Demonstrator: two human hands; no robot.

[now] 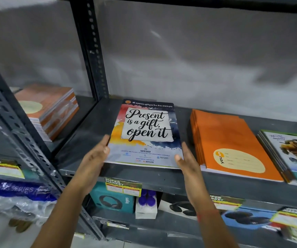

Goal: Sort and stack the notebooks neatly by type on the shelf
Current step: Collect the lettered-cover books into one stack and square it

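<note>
A notebook with "Present is a gift, open it" on its cover lies flat on the dark metal shelf, its near edge at the shelf's front lip. My left hand presses its left edge and my right hand its right edge, fingers straight along the sides. To the right lies a stack of orange notebooks, and beyond it a stack with a cartoon figure on the cover. I cannot tell whether more notebooks lie under the "Present" one.
A stack of orange-brown notebooks stands in the left shelf bay behind a perforated upright post. Below are boxed headphones, a small white box and yellow price labels. Plastic-wrapped goods sit at lower left.
</note>
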